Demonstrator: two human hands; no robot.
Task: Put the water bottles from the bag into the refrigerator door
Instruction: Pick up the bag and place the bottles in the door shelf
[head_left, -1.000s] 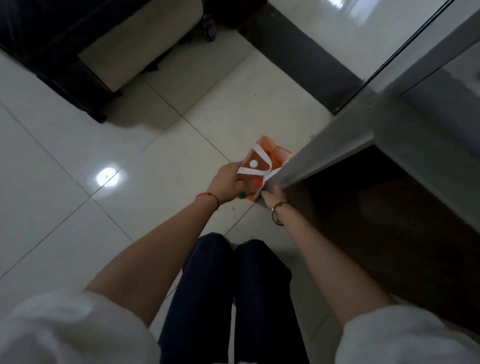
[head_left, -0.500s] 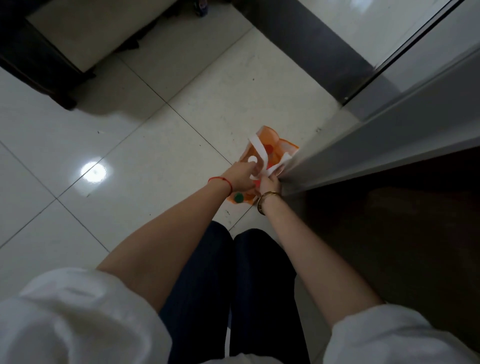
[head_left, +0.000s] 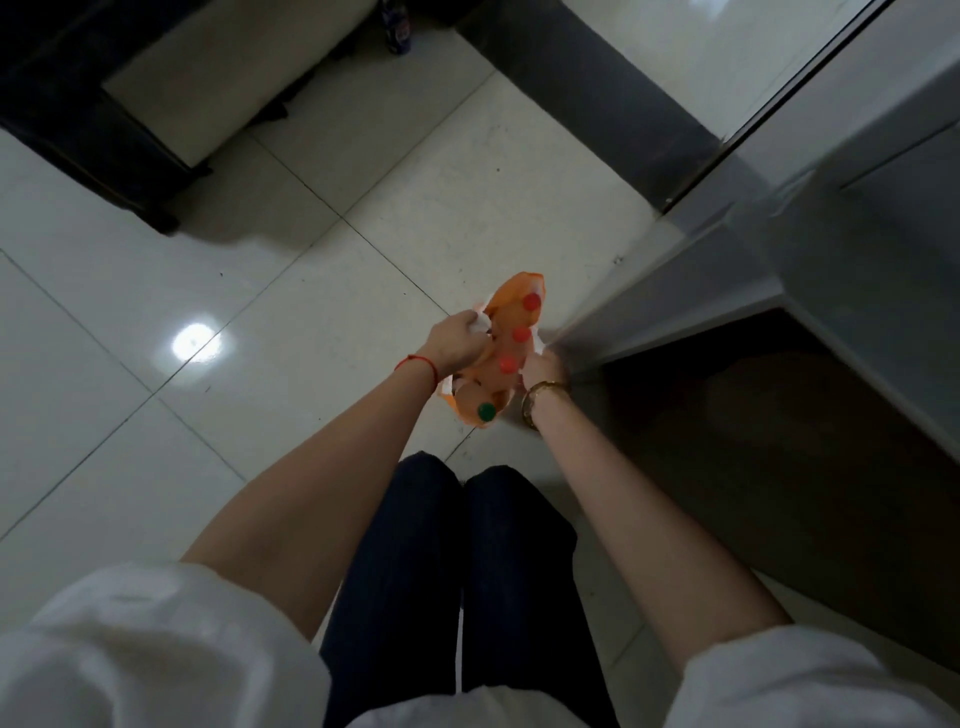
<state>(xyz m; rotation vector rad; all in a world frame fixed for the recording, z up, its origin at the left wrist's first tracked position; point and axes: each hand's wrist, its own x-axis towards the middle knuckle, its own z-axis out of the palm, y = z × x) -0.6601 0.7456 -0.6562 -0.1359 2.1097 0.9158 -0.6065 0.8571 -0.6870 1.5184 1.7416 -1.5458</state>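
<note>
We now hold the orange bag (head_left: 511, 306) pulled wide open on the floor, where before its white straps lay across the top. Our left hand (head_left: 457, 345) grips one white handle, our right hand (head_left: 543, 370) the other edge. Bottle caps (head_left: 521, 333) now show inside.
</note>
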